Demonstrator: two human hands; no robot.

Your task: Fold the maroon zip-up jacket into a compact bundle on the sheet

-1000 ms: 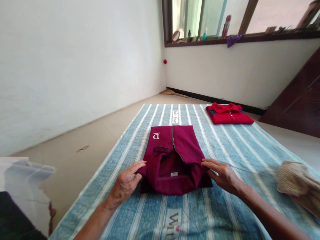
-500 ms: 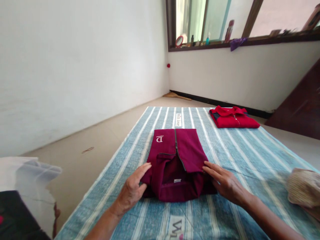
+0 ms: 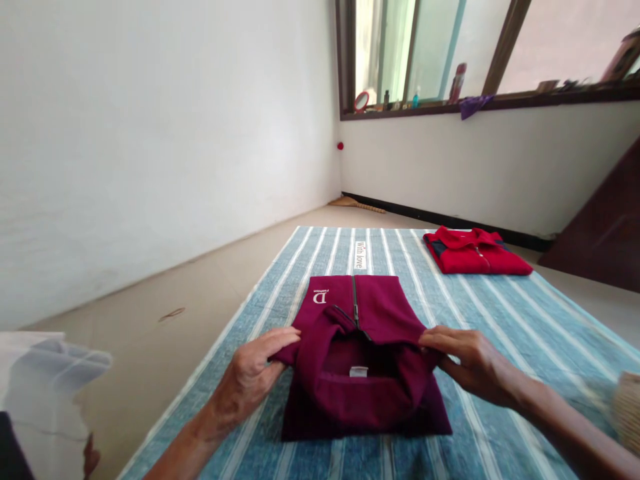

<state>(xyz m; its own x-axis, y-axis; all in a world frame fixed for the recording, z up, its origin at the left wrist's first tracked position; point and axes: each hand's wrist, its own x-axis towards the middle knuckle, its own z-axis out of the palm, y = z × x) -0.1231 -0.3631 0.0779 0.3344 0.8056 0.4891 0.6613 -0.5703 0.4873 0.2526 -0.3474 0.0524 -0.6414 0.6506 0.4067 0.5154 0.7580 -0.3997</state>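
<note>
A maroon zip-up garment (image 3: 360, 360), folded into a rectangle with a white "D" logo on it, lies on a blue striped mat (image 3: 500, 320). My left hand (image 3: 255, 373) pinches its left shoulder edge, fingers closed on the cloth. My right hand (image 3: 467, 360) grips the right shoulder edge in the same way. Between the two hands the collar end is lifted off the mat, and the white label inside the neck shows.
A folded red garment (image 3: 475, 252) lies at the mat's far right. A beige knitted item (image 3: 627, 407) sits at the right edge. White cloth (image 3: 45, 393) is at the lower left. Bottles and a small mirror stand on the window sill (image 3: 450, 103). A dark wooden board (image 3: 600, 233) leans at the right.
Both hands went from resting flat at the garment's sides to gripping its shoulder edges, and the collar end has risen. The view has tilted, so the mat sits lower.
</note>
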